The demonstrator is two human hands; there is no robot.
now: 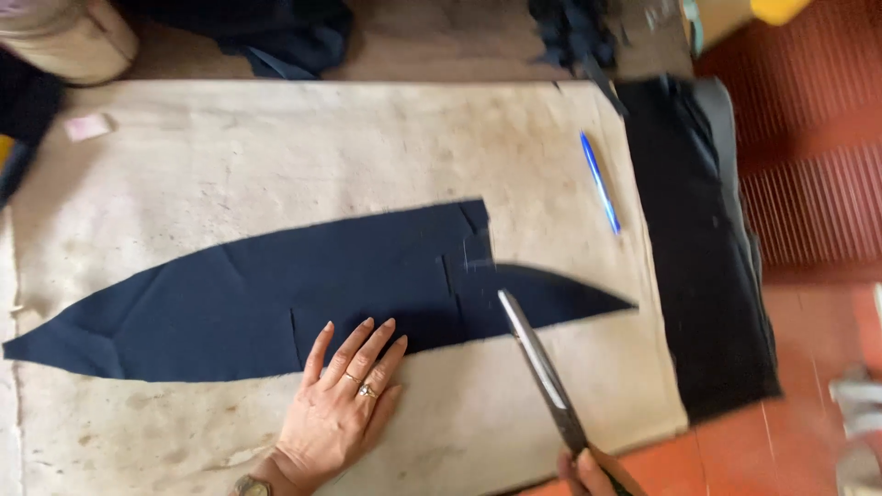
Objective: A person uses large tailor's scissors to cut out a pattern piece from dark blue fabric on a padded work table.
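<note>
Left hand point(338, 404), lower centre: fingers spread flat, pressing navy fabric piece point(276, 298) on beige work board point(276, 147). Right hand point(593, 470), bottom edge: gripping scissors point(542, 372), blades together, tip touching fabric. Blue pen point(600, 182), upper right.

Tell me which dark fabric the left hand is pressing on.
The long curved piece mid-board, under the left hand; the folded stack at the board's right edge and the heap at top lie untouched.

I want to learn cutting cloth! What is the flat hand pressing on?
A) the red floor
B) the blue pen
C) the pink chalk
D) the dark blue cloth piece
D: the left hand lies flat with its fingers on the lower edge of the dark blue cloth piece, far from the blue pen.
</note>
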